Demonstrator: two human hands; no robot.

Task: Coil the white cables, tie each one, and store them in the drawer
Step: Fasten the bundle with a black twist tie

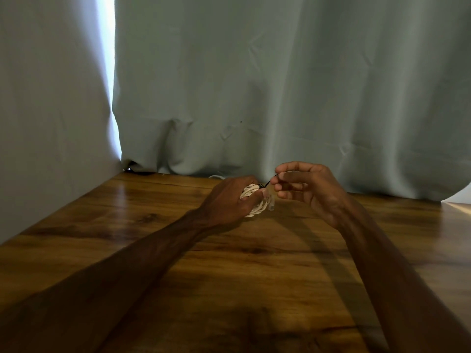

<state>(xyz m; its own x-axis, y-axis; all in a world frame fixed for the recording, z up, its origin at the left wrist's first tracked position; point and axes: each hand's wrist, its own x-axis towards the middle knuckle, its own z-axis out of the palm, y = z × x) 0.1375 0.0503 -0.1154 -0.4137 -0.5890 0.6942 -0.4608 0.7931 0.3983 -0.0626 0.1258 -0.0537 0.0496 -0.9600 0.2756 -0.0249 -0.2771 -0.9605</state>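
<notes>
My left hand [230, 200] grips a coiled white cable [254, 197] just above the wooden table [153, 225], fingers curled round the bundle. A thin black tie [266, 184] runs from the top of the coil up to my right hand [303, 189], which pinches its free end between thumb and forefinger, a little right of the coil. Part of the coil is hidden behind my left hand. Another bit of white cable [216, 177] peeks out at the table's far edge under the curtain. No drawer is in view.
A pale grey-green curtain [254, 98] hangs along the back and left of the table, with a bright gap [107, 72] at the left. A dark object [135, 170] lies at the curtain's foot.
</notes>
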